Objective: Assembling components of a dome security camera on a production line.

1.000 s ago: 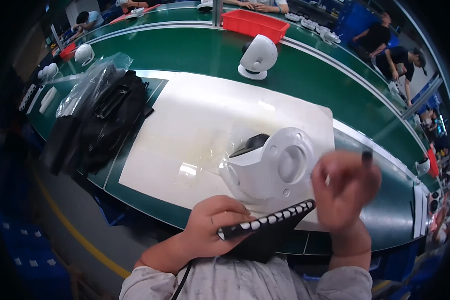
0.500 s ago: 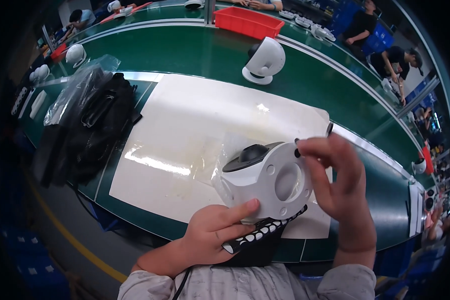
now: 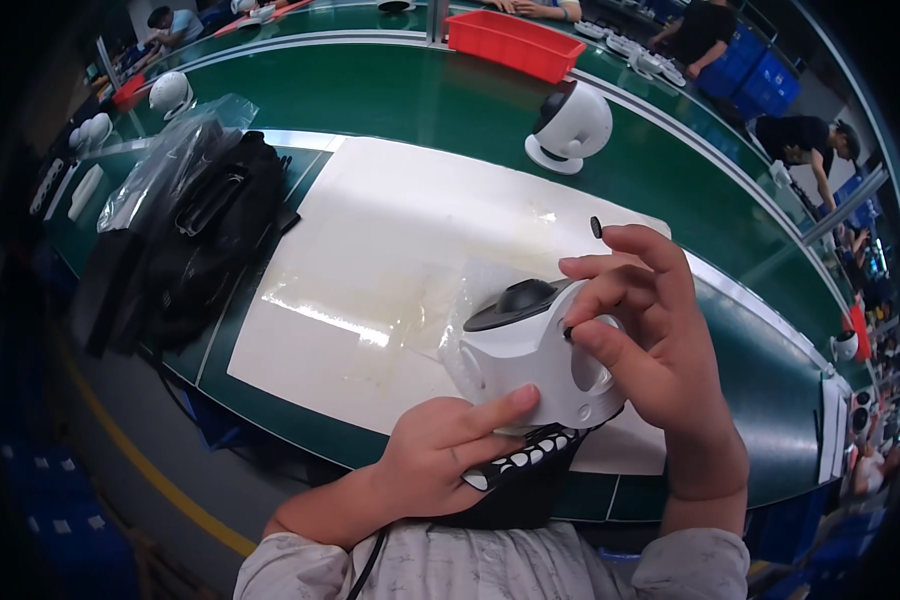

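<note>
A white rounded device (image 3: 515, 362) with a black dome (image 3: 526, 296) on one side lies tilted over the front of the work mat, its base with a round recess turned up toward me. My left hand (image 3: 450, 450) is closed around a black strip with white oval cut-outs (image 3: 530, 457), and its forefinger presses on the device. My right hand (image 3: 650, 320) pinches a small black round pad (image 3: 569, 334) against a small recess on the base. Another black pad (image 3: 597, 228) shows at the tip of a raised finger of that hand. Clear film (image 3: 460, 310) sits beside the device.
A white mat (image 3: 370, 240) covers the green bench. Black bags and clear plastic (image 3: 205, 205) lie at left. Beyond, a conveyor carries another white device (image 3: 582, 125). A red bin (image 3: 515, 48) stands at the far side, where people work.
My right hand has come down and left onto the base, bringing a black pad to a recess. My left hand still steadies the device, and the view has shifted slightly.
</note>
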